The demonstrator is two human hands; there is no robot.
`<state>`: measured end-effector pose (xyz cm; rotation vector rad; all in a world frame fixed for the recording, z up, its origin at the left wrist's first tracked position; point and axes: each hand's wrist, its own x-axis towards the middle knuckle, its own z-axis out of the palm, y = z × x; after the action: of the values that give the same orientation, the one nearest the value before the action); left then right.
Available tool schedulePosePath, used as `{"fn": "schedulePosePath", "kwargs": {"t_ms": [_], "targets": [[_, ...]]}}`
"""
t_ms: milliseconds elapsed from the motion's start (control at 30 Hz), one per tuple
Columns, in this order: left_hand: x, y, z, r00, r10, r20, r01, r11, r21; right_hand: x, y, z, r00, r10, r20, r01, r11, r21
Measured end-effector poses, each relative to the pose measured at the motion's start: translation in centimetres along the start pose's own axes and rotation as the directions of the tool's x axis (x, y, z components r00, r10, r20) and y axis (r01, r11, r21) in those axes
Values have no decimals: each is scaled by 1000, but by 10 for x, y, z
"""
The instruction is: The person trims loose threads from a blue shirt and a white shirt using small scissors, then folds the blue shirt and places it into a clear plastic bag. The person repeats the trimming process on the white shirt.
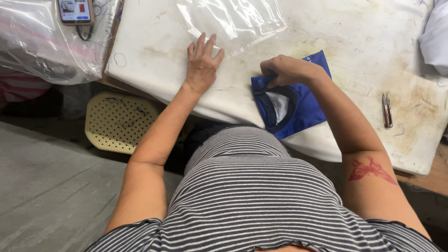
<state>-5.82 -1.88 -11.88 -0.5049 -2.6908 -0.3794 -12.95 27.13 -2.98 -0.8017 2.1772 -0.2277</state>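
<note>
My right hand (287,70) pinches the folded blue shirt (298,105) near the worktop's front edge — left hand (201,65), fingers spread, flattens the clear bag (233,18); bagging needs its mouth opened.

Hands: two are seen, left hand (201,65) and right hand (284,70)
Folded blue garment (298,105): one
Clear plastic bag (233,18): one
Thread snips (387,111): one
Phone (75,11): one
Perforated yellow stool (119,122): one

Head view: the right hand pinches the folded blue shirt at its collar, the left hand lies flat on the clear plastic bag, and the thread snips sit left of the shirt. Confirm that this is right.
One detail is wrong. The head view shows the thread snips to the right of the folded blue shirt, not left. The rest holds: the right hand pinches its collar, and the left hand lies flat on the edge of the clear plastic bag.
</note>
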Motion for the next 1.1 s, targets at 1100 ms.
{"fn": "schedulePosePath", "kwargs": {"t_ms": [1100], "targets": [[61,-3,-13,953,-265,145,275,960,-55,58,25,-37,848,-45,-528,270,894,357]]}}
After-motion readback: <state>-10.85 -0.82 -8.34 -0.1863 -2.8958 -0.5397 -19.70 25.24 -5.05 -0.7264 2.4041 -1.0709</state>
